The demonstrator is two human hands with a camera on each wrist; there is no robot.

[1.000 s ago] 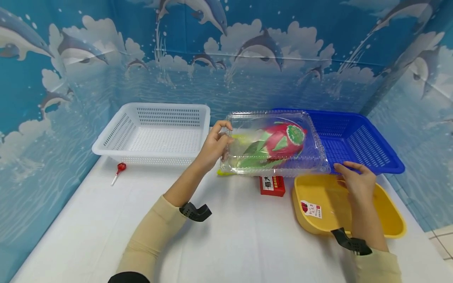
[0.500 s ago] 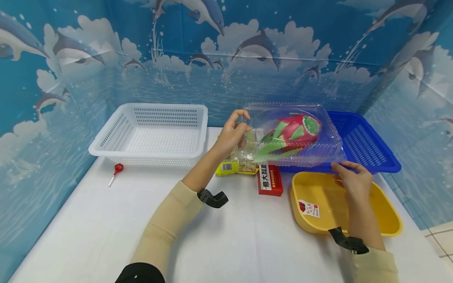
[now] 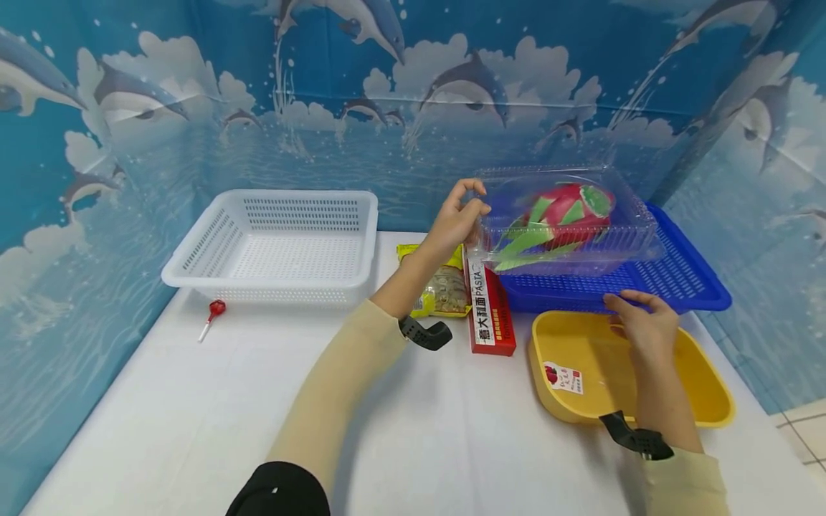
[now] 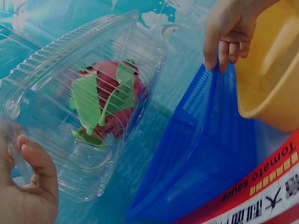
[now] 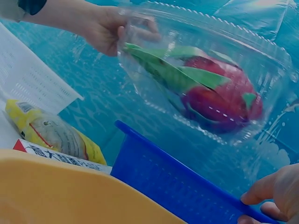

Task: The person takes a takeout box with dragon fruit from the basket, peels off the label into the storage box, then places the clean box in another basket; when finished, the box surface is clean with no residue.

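My left hand (image 3: 454, 223) grips the left end of a clear plastic clamshell box (image 3: 629, 233). Inside it lies a pink dragon fruit (image 3: 574, 215) with green leafy scales. The box hangs over the blue basket (image 3: 687, 269) and hides part of it in the head view. In the left wrist view, thumb and fingers (image 4: 39, 163) close on the box's edge. My right hand (image 3: 648, 333) pinches the blue basket's near rim (image 5: 187, 172), thumb and fingertips on it in the right wrist view. Its wrist passes above the yellow basin (image 3: 596, 358).
A yellow food packet (image 3: 445, 290) and a red pasta box (image 3: 493, 315) lie left of the blue basket. A white basket (image 3: 293, 254) stands at back left, with a red lollipop (image 3: 216, 308) before it. Behind hangs a dolphin-print curtain (image 3: 413, 143).
My left hand has carried the clamshell box rightward and up, over the blue basket. The packet and pasta box have come into fuller view. My right hand has stayed at the basket rim.
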